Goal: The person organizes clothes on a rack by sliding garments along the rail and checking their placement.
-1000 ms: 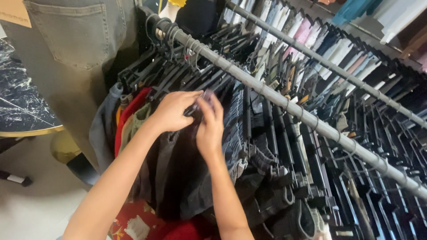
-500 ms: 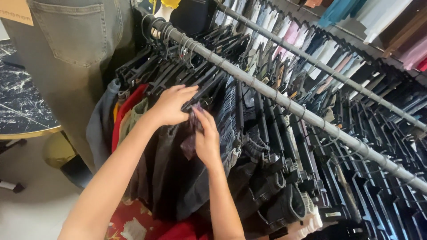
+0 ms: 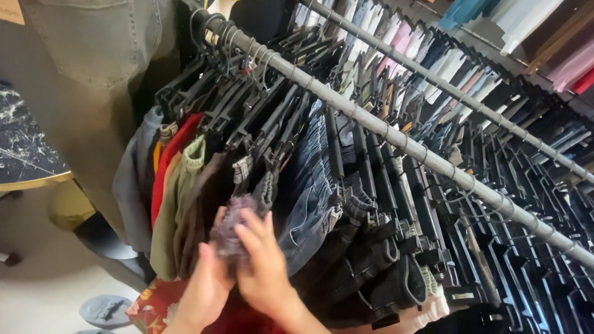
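Note:
A grey metal clothes rail (image 3: 383, 130) runs from upper left to lower right, packed with black clip hangers (image 3: 272, 117) holding folded trousers and jeans. My left hand (image 3: 207, 287) and my right hand (image 3: 263, 269) are low in the view, both pinching a small purplish-grey piece of fabric (image 3: 229, 229) that hangs from one hanger. To the left of it hang a brown garment, an olive one (image 3: 185, 185) and a red one (image 3: 170, 161). Dark blue jeans (image 3: 312, 198) hang just right of my right hand.
A second rail (image 3: 433, 80) with lighter clothes runs behind the first. A large grey-green pair of trousers (image 3: 93, 68) hangs at upper left. A dark marble round table (image 3: 25, 154) stands at the left. A red patterned item (image 3: 151, 303) lies on the pale floor below.
Both hands have dropped from the hanger tops near the rail down to the hanging purplish-grey fabric. The view has shifted closer to the garments.

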